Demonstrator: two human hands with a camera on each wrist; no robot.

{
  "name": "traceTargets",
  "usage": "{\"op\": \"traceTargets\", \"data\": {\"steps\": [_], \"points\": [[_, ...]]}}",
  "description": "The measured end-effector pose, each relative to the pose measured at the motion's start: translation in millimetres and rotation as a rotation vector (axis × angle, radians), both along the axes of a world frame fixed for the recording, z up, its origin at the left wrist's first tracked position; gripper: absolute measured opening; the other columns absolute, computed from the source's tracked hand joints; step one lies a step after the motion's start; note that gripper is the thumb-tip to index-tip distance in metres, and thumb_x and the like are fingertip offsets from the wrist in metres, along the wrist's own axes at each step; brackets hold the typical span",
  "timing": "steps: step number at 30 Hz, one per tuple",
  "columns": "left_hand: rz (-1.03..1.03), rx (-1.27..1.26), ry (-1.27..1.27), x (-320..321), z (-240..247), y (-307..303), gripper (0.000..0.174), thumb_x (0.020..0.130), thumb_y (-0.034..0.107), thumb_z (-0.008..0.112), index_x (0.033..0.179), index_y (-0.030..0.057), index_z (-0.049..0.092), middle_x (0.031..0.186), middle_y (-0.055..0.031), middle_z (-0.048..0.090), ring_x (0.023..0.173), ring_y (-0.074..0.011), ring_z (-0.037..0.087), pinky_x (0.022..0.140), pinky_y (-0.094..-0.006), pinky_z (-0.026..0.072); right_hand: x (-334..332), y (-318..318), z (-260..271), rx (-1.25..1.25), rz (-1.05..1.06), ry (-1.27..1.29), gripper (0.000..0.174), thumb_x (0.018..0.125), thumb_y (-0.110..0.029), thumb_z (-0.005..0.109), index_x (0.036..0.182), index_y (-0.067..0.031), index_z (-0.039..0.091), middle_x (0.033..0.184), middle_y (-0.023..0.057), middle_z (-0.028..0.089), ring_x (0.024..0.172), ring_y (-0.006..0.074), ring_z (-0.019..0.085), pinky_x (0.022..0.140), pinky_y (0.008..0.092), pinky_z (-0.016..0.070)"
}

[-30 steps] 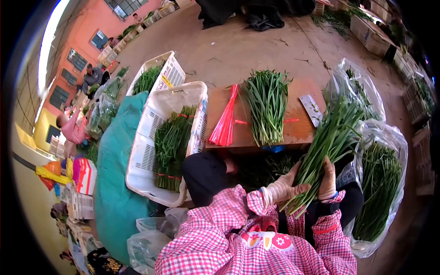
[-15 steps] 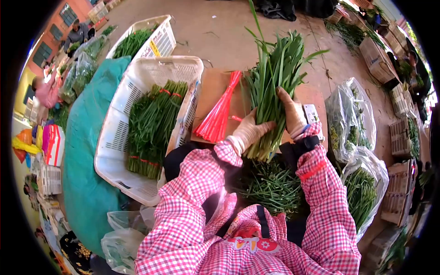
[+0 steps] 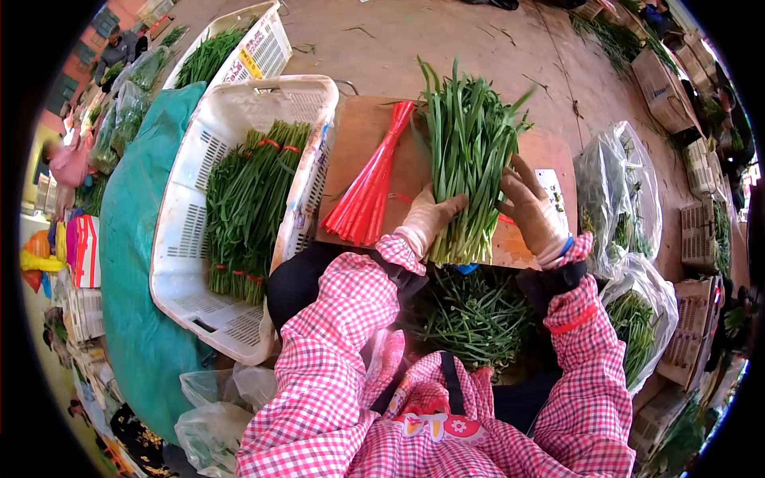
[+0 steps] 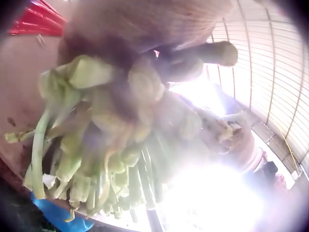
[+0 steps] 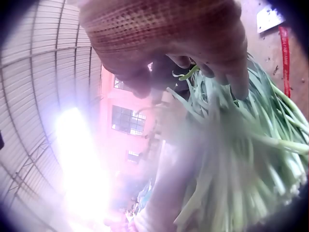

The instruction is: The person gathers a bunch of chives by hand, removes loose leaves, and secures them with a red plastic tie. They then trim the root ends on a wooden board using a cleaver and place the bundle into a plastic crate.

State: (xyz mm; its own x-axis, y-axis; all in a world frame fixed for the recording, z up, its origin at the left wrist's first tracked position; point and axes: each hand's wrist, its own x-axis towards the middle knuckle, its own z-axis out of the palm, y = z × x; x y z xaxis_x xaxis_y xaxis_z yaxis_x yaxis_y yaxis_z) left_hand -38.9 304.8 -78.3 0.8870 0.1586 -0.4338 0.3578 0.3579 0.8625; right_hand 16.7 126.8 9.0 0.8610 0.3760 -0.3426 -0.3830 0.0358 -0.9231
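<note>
A loose bunch of garlic chives (image 3: 472, 151) lies on the brown board (image 3: 362, 131), leaves away from the person and pale stalk ends toward them. The left hand (image 3: 429, 219), in a light glove, grips its lower left side, thumb over the stalks. Cut stalk ends (image 4: 116, 179) fill the left wrist view below that hand. At the bunch's right edge is the right hand (image 3: 534, 213), fingers spread and loosely bent; in the right wrist view its fingertips reach the chives (image 5: 241, 159). A red strip (image 3: 505, 218) shows beside the bunch.
Red ties (image 3: 370, 187) fan out left of the bunch; a flat metal plate (image 3: 551, 193) lies right. The white crate (image 3: 183, 263) at left holds tied bundles (image 3: 259, 199). Clear plastic bags (image 3: 625, 191) stand at right. Loose greens (image 3: 478, 319) lie below the board.
Both hands have carried the bunch from beside the right knee up and leftward onto the board. The right hand has loosened from it. The other bunch seen on the board earlier no longer shows separately.
</note>
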Motion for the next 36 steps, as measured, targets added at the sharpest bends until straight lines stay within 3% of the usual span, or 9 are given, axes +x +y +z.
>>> {"op": "traceTargets", "data": {"steps": [7, 9, 13, 17, 26, 30, 33, 35, 36], "points": [[-0.200, 0.556, 0.133, 8.3, -3.8, -6.3, 0.060, 0.087, 0.034, 0.069, 0.132, -0.0014, 0.049, 0.121, -0.0208, 0.063, 0.111, -0.0307, 0.061, 0.095, -0.0362, 0.0476, -41.7, -8.4, -51.1, -0.129, 0.175, -0.280, 0.057, 0.084, 0.000, 0.066, 0.138, 0.0000, 0.047, 0.140, 0.0154, 0.051, 0.129, 0.0248, 0.049, 0.108, 0.0339, 0.0385], [-0.342, 0.737, 0.161, 12.5, 2.3, -1.9, 0.077, 0.085, 0.051, 0.067, 0.135, -0.0033, 0.046, 0.127, -0.0255, 0.059, 0.121, -0.0366, 0.056, 0.102, -0.0377, 0.0436, -50.1, -6.7, -57.7, -0.435, 0.173, -0.696, 0.054, 0.080, 0.004, 0.064, 0.133, 0.0003, 0.051, 0.138, 0.0174, 0.052, 0.128, 0.0271, 0.050, 0.107, 0.0336, 0.0391], [-0.470, 0.821, 0.093, 14.4, 24.6, 8.4, 0.083, 0.084, 0.062, 0.061, 0.133, -0.0038, 0.049, 0.129, -0.0280, 0.057, 0.121, -0.0380, 0.055, 0.102, -0.0394, 0.0437, -53.9, -4.5, -63.9, -0.335, 0.061, -0.638, 0.053, 0.079, 0.004, 0.064, 0.131, -0.0010, 0.054, 0.133, 0.0171, 0.055, 0.125, 0.0288, 0.052, 0.106, 0.0334, 0.0402], [-0.338, 0.918, -0.015, -9.9, 33.1, 3.7, 0.063, 0.089, 0.049, 0.062, 0.124, -0.0030, 0.057, 0.123, -0.0307, 0.058, 0.121, -0.0410, 0.053, 0.102, -0.0425, 0.0411, -54.5, -3.6, -71.3, -0.346, 0.017, -0.616, 0.052, 0.078, 0.002, 0.065, 0.129, -0.0011, 0.056, 0.132, 0.0176, 0.056, 0.126, 0.0284, 0.051, 0.108, 0.0341, 0.0386], [-0.248, 1.097, 0.148, -14.4, 9.5, -28.1, 0.060, 0.094, 0.042, 0.053, 0.132, -0.0033, 0.044, 0.127, -0.0321, 0.049, 0.115, -0.0464, 0.053, 0.098, -0.0485, 0.0445, -41.8, -21.3, -56.1, -0.425, 0.183, -0.718, 0.044, 0.079, -0.002, 0.068, 0.122, -0.0038, 0.060, 0.128, 0.0165, 0.059, 0.118, 0.0355, 0.057, 0.098, 0.0385, 0.0471], [-0.267, 1.018, 0.084, -18.4, 6.5, -22.9, 0.058, 0.094, 0.041, 0.053, 0.132, -0.0024, 0.044, 0.127, -0.0324, 0.049, 0.114, -0.0465, 0.054, 0.098, -0.0493, 0.0438, -23.7, -5.2, -5.7, -0.511, 0.251, -1.165, 0.040, 0.078, -0.004, 0.068, 0.118, -0.0042, 0.062, 0.118, 0.0168, 0.063, 0.114, 0.0364, 0.058, 0.096, 0.0435, 0.0492], [-0.557, 1.489, -0.264, -5.3, -64.0, -12.6, 0.055, 0.093, 0.036, 0.055, 0.138, 0.0061, 0.043, 0.134, -0.0220, 0.050, 0.124, -0.0364, 0.049, 0.102, -0.0428, 0.0424, -13.3, 26.8, 7.5, -0.385, 0.450, -1.318, 0.033, 0.080, -0.011, 0.068, 0.113, -0.0078, 0.065, 0.111, 0.0156, 0.066, 0.109, 0.0331, 0.061, 0.106, 0.0495, 0.0409], [-0.419, 1.690, -0.386, -6.0, -86.9, -17.5, 0.054, 0.092, 0.035, 0.055, 0.138, 0.0083, 0.044, 0.135, -0.0181, 0.051, 0.127, -0.0332, 0.047, 0.103, -0.0404, 0.0419, 3.7, 44.0, -12.7, -0.356, 0.560, -1.355, 0.031, 0.080, -0.012, 0.067, 0.111, -0.0088, 0.066, 0.108, 0.0149, 0.067, 0.108, 0.0320, 0.062, 0.108, 0.0514, 0.0371], [-0.421, 1.449, -0.257, -10.2, -60.7, -17.8, 0.055, 0.092, 0.036, 0.055, 0.138, 0.0079, 0.045, 0.134, -0.0193, 0.051, 0.125, -0.0342, 0.048, 0.103, -0.0409, 0.0421, 11.3, 53.2, -24.8, -0.333, 0.618, -1.369, 0.030, 0.080, -0.012, 0.067, 0.110, -0.0093, 0.066, 0.106, 0.0145, 0.068, 0.108, 0.0315, 0.062, 0.110, 0.0524, 0.0353]]}}
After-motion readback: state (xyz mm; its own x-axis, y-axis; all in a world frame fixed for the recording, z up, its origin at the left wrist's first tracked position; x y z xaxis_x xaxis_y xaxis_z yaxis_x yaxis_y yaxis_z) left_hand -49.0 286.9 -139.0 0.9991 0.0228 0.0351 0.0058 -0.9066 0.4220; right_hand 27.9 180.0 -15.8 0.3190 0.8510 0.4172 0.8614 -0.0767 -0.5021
